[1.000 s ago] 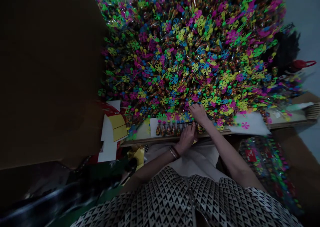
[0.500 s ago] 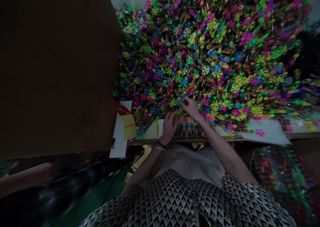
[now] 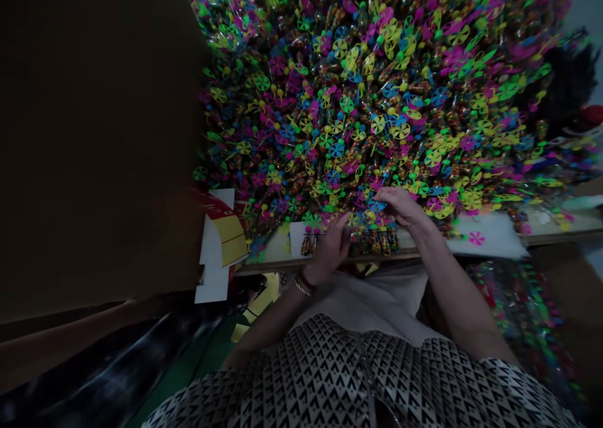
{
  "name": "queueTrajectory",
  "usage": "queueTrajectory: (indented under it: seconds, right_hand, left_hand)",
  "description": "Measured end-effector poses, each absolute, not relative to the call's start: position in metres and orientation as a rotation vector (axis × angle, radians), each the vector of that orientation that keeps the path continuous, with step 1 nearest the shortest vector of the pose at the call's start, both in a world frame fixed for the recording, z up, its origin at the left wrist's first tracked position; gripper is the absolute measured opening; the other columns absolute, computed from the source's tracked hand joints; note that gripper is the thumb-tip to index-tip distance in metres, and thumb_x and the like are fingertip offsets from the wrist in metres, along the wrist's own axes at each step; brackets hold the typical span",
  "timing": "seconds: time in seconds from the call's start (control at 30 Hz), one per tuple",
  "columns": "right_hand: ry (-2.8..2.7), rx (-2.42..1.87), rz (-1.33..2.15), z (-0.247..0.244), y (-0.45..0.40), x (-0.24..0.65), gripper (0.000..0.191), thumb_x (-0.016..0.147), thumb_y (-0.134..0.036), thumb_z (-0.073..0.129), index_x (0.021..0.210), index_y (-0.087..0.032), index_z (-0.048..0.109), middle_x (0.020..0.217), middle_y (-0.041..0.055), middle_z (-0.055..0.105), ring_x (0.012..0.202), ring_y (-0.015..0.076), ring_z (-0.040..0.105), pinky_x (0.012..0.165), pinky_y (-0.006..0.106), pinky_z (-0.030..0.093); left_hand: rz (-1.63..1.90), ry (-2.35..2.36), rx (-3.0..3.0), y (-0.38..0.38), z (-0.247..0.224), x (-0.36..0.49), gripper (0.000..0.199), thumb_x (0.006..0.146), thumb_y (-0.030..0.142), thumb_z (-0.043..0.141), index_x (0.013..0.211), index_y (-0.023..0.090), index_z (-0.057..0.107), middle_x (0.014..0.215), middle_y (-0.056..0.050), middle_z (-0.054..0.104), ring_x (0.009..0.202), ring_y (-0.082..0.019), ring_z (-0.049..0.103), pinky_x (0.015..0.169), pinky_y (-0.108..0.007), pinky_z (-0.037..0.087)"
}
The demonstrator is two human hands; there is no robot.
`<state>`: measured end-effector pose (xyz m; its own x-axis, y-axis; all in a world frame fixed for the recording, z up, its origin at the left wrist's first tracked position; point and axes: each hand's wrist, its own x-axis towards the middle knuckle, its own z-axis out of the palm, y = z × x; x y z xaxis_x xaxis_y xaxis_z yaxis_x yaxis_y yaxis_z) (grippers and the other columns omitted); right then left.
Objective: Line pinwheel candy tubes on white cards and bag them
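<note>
The left hand (image 3: 333, 244) is over the row of little bottles (image 3: 379, 242) on the desk (image 3: 409, 252); the right hand (image 3: 400, 207) is by a blue wheel (image 3: 376, 205), fingers bent, and I cannot tell if either holds anything

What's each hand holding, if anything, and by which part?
It can't be told: the right hand is by a blue plastic pinwheel, the left hand over small multicoloured bottles.
</note>
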<state>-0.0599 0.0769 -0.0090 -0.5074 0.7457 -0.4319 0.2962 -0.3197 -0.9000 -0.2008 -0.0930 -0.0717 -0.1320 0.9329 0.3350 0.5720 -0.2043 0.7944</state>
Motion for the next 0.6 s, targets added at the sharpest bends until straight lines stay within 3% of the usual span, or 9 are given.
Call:
queueTrajectory:
  seconds: [0.1, 0.2, 0.3, 0.4, 0.5, 0.6]
  right_hand:
    - [-1.667, -1.512, 1.857, -0.031, 0.073, -0.05, 0.025, 0.064, -0.037, 0.066, 0.058, -0.02, 0.049, 0.04, -0.0052, 0.048, 0.033, 0.0086, 0.045, 0.032, 0.018, 0.031]
    - [-1.801, -1.541, 1.817, -0.045, 0.062, -0.046, 0.028, 0.07, -0.043, 0.063, 0.062, -0.021, 0.048, 0.038, -0.0054, 0.048, 0.032, 0.0089, 0.045, 0.032, 0.018, 0.03]
    - [-2.007, -1.386, 1.71, -0.053, 0.059, -0.042, 0.031, 0.078, -0.051, 0.058, 0.078, -0.02, 0.053, 0.048, -0.005, 0.055, 0.037, 0.0093, 0.047, 0.036, 0.019, 0.032]
    - [-2.329, -1.186, 1.486, -0.057, 0.066, -0.037, 0.034, 0.081, -0.05, 0.059, 0.097, -0.02, 0.058, 0.064, -0.0032, 0.061, 0.05, 0.0106, 0.051, 0.046, 0.021, 0.037]
    - [-2.651, -0.958, 1.167, -0.061, 0.073, -0.035, 0.026, 0.081, -0.04, 0.064, 0.097, -0.019, 0.063, 0.078, 0.0015, 0.063, 0.068, 0.014, 0.056, 0.06, 0.024, 0.041]
    - [-2.81, -0.815, 1.065, -0.067, 0.068, -0.035, 0.022, 0.085, -0.036, 0.061, 0.099, -0.019, 0.065, 0.085, 0.0037, 0.064, 0.076, 0.0165, 0.058, 0.068, 0.027, 0.042]
  left_hand:
    - [1.255, 1.495, 1.42, -0.111, -0.083, -0.166, 0.055, 0.083, 0.019, 0.054, 0.136, 0.019, 0.038, 0.132, -0.013, 0.052, 0.118, -0.023, 0.054, 0.099, -0.039, 0.047]
    - [1.252, 1.415, 0.926, -0.116, -0.093, -0.139, 0.046, 0.081, 0.031, 0.062, 0.122, 0.019, 0.045, 0.114, -0.009, 0.062, 0.093, -0.018, 0.065, 0.081, -0.033, 0.055]
    - [1.285, 1.178, 0.468, -0.11, -0.099, -0.125, 0.04, 0.082, 0.043, 0.063, 0.109, 0.019, 0.045, 0.094, -0.004, 0.067, 0.069, -0.013, 0.065, 0.066, -0.028, 0.055]
    - [1.293, 0.907, 0.183, -0.102, -0.1, -0.121, 0.038, 0.082, 0.044, 0.066, 0.099, 0.018, 0.044, 0.09, -0.005, 0.068, 0.067, -0.011, 0.066, 0.066, -0.025, 0.054]
    - [1.293, 0.829, 0.043, -0.097, -0.101, -0.121, 0.033, 0.084, 0.042, 0.065, 0.095, 0.018, 0.045, 0.091, -0.005, 0.069, 0.07, -0.011, 0.068, 0.069, -0.024, 0.054]
    - [1.225, 0.811, -0.001, -0.095, -0.104, -0.122, 0.032, 0.086, 0.043, 0.063, 0.094, 0.018, 0.045, 0.091, -0.006, 0.07, 0.064, -0.011, 0.067, 0.065, -0.024, 0.054]
